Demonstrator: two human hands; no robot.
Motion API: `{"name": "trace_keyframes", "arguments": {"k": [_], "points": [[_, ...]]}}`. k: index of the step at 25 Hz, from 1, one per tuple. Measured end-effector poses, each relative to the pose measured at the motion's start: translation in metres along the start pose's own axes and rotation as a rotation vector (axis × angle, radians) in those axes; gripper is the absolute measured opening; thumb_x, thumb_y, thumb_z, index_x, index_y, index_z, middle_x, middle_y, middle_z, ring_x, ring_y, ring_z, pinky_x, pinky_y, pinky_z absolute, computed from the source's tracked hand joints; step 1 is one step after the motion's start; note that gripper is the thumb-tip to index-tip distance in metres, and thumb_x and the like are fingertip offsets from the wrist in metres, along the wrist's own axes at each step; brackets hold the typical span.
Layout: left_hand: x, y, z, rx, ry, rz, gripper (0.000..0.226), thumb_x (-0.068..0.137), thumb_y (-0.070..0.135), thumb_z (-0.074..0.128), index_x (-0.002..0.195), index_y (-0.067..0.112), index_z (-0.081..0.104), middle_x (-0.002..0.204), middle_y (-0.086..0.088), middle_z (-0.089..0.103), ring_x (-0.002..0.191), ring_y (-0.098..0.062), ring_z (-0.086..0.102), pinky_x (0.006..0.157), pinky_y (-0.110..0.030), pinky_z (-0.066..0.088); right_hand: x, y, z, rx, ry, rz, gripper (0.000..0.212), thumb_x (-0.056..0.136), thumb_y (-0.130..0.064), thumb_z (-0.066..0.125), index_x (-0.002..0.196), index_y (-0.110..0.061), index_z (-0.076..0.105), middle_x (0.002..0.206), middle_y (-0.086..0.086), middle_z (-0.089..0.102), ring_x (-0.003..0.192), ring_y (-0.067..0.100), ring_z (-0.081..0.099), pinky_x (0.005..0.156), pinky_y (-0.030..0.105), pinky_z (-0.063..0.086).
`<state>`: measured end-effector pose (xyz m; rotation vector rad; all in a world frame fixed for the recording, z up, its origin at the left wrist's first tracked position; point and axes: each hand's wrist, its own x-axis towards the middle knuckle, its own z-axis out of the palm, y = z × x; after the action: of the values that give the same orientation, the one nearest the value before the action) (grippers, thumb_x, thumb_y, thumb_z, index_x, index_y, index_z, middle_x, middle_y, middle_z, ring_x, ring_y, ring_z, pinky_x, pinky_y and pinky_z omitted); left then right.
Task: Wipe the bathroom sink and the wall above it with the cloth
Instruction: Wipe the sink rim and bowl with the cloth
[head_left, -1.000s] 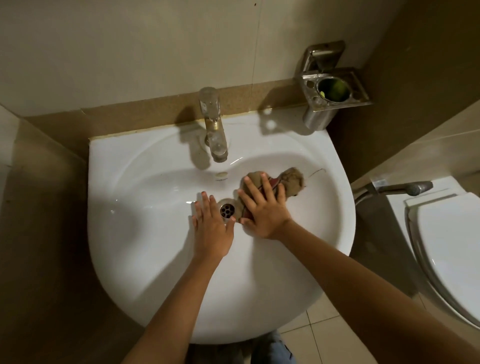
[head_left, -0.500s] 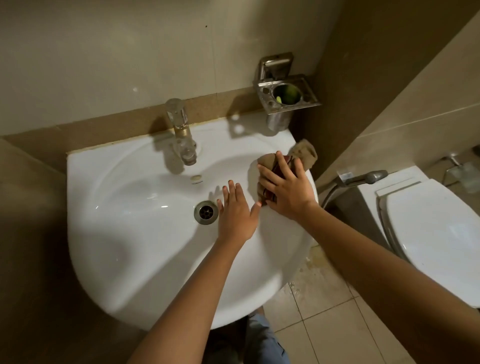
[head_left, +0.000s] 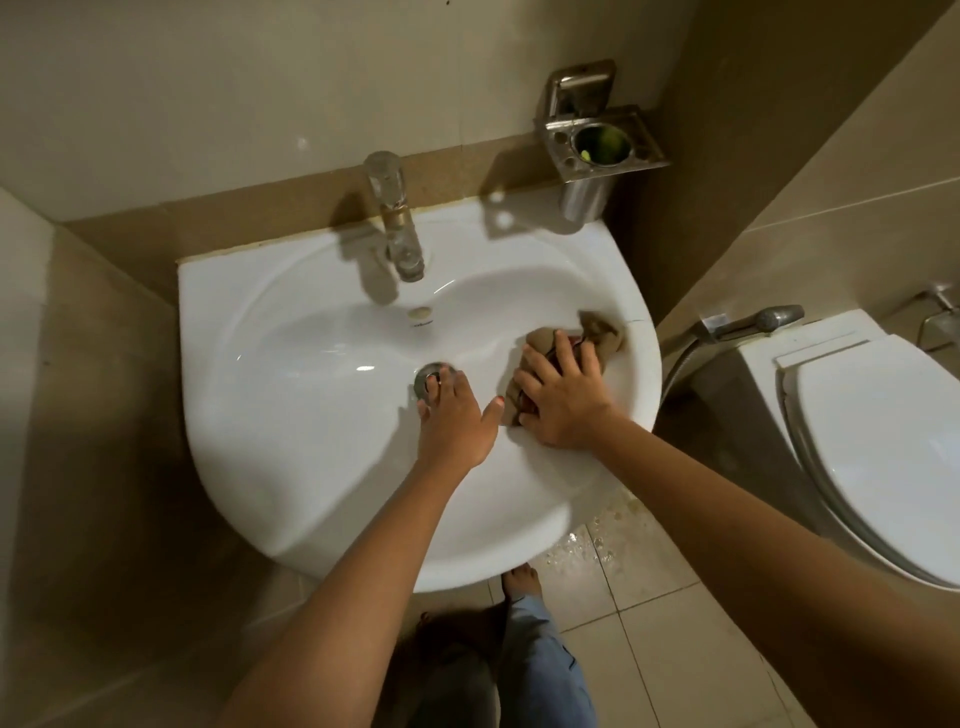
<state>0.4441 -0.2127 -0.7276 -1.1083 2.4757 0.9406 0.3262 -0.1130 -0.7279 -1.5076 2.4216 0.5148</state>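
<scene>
- Our right hand (head_left: 558, 400) presses flat on the bunched cloth (head_left: 597, 338), against the sink (head_left: 311, 415) bowl's right slope.
- Our left hand (head_left: 454, 415) rests spread, empty, beside the drain (head_left: 427, 375).
- The cloth looks soft and limp; we judge a broad palm press holds it best.

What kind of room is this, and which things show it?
Most likely a small home bathroom: a white sink with a tap, a toilet beside it, and tiled walls.

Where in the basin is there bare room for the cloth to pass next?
Free: the basin's left half, between the faucet, drain and left sink rim. Crowded: the right side, where the right hand presses the cloth beside the left hand.
</scene>
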Motion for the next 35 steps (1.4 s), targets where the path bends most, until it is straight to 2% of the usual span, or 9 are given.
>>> {"name": "trace_keyframes", "arguments": {"k": [4,8,11,14,21,24,26,31,35], "points": [[-0.009,-0.04,0.001,0.034,0.041,-0.123,0.066,0.096,0.045,0.034,0.146,0.006,0.017,0.157,-0.017,-0.001,0.145,-0.031,-0.004,0.116,-0.046,0.004,0.015,-0.078,0.007,0.389,-0.154,-0.034,0.069,0.088,-0.058,0.039,0.147,-0.032,0.014,0.159,-0.003,-0.002,0.141,0.042,-0.01,0.108,0.063,-0.004],[-0.019,-0.065,-0.004,-0.004,0.063,-0.169,0.06,0.095,0.043,0.035,0.14,0.004,0.033,0.152,-0.019,0.024,0.142,-0.03,0.019,0.116,-0.043,0.019,0.011,-0.132,0.007,0.501,-0.206,-0.151,0.083,0.084,-0.06,0.047,0.149,-0.035,0.002,0.158,-0.007,-0.001,0.141,0.04,-0.008,0.109,0.059,-0.003],[-0.022,-0.064,-0.006,0.048,-0.013,-0.147,0.06,0.094,0.048,0.033,0.138,0.007,0.038,0.145,-0.019,0.035,0.137,-0.031,0.029,0.112,-0.045,0.026,0.001,-0.114,0.009,0.443,-0.115,-0.252,0.078,0.085,-0.061,0.045,0.149,-0.036,0.008,0.157,-0.013,0.005,0.141,0.035,0.002,0.111,0.054,0.003],[-0.024,-0.045,-0.004,0.075,-0.053,-0.19,0.061,0.094,0.05,0.03,0.135,0.005,0.04,0.143,-0.02,0.035,0.135,-0.034,0.029,0.11,-0.047,0.025,-0.006,-0.071,0.009,0.215,-0.122,-0.285,0.076,0.085,-0.071,0.034,0.148,-0.037,0.012,0.157,-0.014,0.005,0.141,0.034,0.006,0.109,0.06,0.001],[-0.028,0.041,0.01,-0.069,-0.073,-0.081,0.063,0.096,0.051,0.028,0.135,0.002,0.035,0.147,-0.019,0.03,0.137,-0.034,0.024,0.112,-0.049,0.021,-0.003,0.065,-0.025,-0.322,-0.019,-0.074,0.066,0.087,-0.067,0.028,0.145,-0.037,0.023,0.158,-0.006,0.01,0.141,0.042,-0.002,0.108,0.063,0.0],[-0.033,0.059,0.015,-0.087,-0.067,-0.087,0.064,0.096,0.05,0.027,0.138,0.002,0.033,0.148,-0.018,0.028,0.139,-0.032,0.021,0.114,-0.048,0.019,-0.02,0.073,-0.031,-0.225,0.002,-0.02,0.065,0.086,-0.064,0.034,0.142,-0.032,0.031,0.156,-0.002,0.015,0.14,0.043,-0.003,0.106,0.065,0.007],[-0.039,0.055,0.015,-0.091,-0.045,-0.116,0.065,0.096,0.05,0.026,0.14,0.003,0.032,0.151,-0.018,0.024,0.141,-0.033,0.019,0.115,-0.049,0.017,-0.039,0.064,-0.027,-0.12,0.003,-0.029,0.064,0.084,-0.065,0.034,0.137,-0.03,0.039,0.151,0.0,0.027,0.139,0.042,0.004,0.106,0.066,0.009],[-0.061,0.011,0.01,-0.077,0.061,-0.229,0.062,0.096,0.048,0.027,0.138,0.004,0.035,0.147,-0.018,0.032,0.139,-0.034,0.022,0.114,-0.049,0.019,-0.074,0.033,-0.019,0.001,0.049,-0.126,0.067,0.082,-0.068,0.018,0.121,-0.029,0.056,0.131,0.003,0.053,0.123,0.036,0.035,0.1,0.06,0.016],[-0.072,-0.011,0.005,-0.142,0.057,-0.273,0.062,0.097,0.048,0.027,0.14,0.004,0.033,0.149,-0.016,0.033,0.138,-0.031,0.027,0.113,-0.046,0.023,-0.08,0.01,-0.022,0.022,-0.044,-0.217,0.082,0.074,-0.079,0.006,0.121,-0.032,0.054,0.127,0.004,0.056,0.117,0.037,0.043,0.095,0.056,0.022]]}}
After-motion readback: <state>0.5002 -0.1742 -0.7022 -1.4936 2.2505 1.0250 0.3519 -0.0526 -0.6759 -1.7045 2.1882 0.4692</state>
